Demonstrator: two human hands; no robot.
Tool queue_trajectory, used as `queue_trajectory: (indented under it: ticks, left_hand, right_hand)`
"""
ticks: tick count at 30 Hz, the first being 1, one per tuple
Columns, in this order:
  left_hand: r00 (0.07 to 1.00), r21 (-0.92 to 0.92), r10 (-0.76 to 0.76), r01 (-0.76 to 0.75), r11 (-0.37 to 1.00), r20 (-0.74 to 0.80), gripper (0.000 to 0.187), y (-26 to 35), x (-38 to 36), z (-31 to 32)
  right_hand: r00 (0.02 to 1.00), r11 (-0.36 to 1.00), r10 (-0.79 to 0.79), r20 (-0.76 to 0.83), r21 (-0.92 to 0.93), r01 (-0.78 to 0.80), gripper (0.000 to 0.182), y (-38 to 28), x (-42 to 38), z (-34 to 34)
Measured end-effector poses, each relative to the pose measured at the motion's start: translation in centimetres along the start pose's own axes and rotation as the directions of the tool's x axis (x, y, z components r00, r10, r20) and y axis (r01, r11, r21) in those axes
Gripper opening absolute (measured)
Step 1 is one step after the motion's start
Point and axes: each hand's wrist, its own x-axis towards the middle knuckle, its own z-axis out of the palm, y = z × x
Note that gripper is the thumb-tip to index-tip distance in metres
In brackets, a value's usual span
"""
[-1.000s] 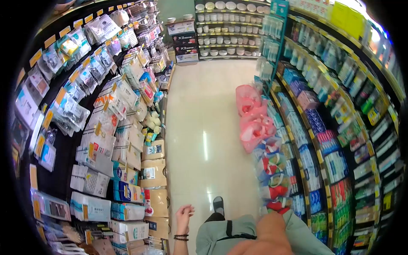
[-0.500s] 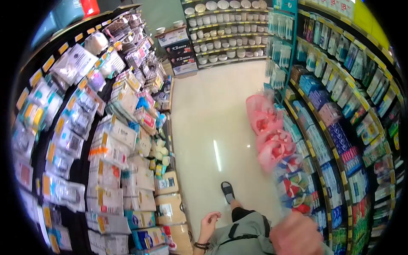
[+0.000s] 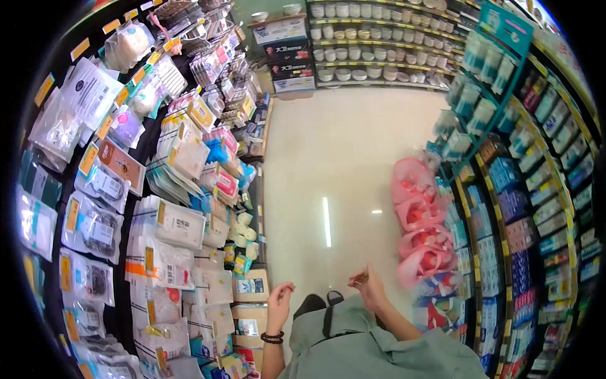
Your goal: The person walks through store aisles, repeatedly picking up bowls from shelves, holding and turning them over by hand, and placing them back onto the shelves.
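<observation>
My left hand (image 3: 279, 304), with a dark beaded bracelet at the wrist, hangs in front of my body with loosely bent fingers and nothing visible in it. It is nearest to the flat packs (image 3: 251, 285) low on the left shelf. My right hand (image 3: 371, 289) is raised before my waist, its fingers curled together. A small brownish patch shows at those fingertips, too small to name. Neither hand touches the shelves.
Hanging packaged goods (image 3: 95, 230) line the left. Pink bundles (image 3: 421, 218) stand along the right, beside shelves of boxes (image 3: 505, 174) and a teal rack (image 3: 489, 82). Bowls on shelves (image 3: 379, 54) and stacked cartons (image 3: 289, 60) stand at the aisle's far end, beyond pale shiny floor (image 3: 328, 158).
My right hand has moved from the lower right, where it was blurred, to in front of my waist. My left hand has shifted slightly left and up. The view has turned and moved forward.
</observation>
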Motion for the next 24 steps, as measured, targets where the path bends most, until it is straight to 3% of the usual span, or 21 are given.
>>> queue_trajectory:
  ticks: [2,5,7,11,14,16,19,24]
  left_hand:
    - [0.98,-0.142,-0.194,0.199,0.97,0.043,0.018,-4.1,2.3,-0.5]
    - [0.944,-0.209,-0.326,0.329,0.921,0.049,0.019,-6.0,6.3,-1.5]
    - [0.92,-0.257,-0.39,0.388,0.885,0.044,0.019,-7.7,10.9,-2.4]
    - [0.921,-0.302,-0.388,0.358,0.884,-0.042,0.017,-8.7,23.7,-4.0]
    - [0.94,-0.279,-0.336,0.309,0.909,-0.053,0.02,-6.2,35.6,-4.6]
    - [0.975,-0.233,-0.218,0.205,0.951,-0.033,0.021,-3.5,43.8,-4.1]
    - [0.999,-0.201,0.005,0.006,0.98,0.054,0.022,2.3,55.3,-3.0]
    - [0.959,-0.243,0.139,-0.078,0.967,0.246,0.021,12.9,68.2,1.9]
  right_hand:
    - [0.982,0.952,0.15,0.111,0.251,-0.174,0.059,-0.2,5.6,0.8]
    - [0.956,0.911,0.185,0.226,0.327,-0.253,0.057,-1.9,12.3,4.7]
    - [0.942,0.88,0.267,0.202,0.348,-0.324,0.055,-1.9,17.4,6.8]
    - [0.904,0.835,0.403,0.145,0.347,-0.428,0.05,-3.8,26.9,10.5]
    - [0.876,0.821,0.469,0.116,0.309,-0.48,0.048,-7.0,34.5,13.3]
    - [0.883,0.85,0.46,0.089,0.242,-0.467,0.046,-10.0,39.3,15.7]
    - [0.925,0.881,0.37,0.088,0.283,-0.38,0.045,-14.8,45.6,19.6]
    - [0.964,0.887,0.224,0.146,0.379,-0.263,0.042,-19.6,54.3,21.8]
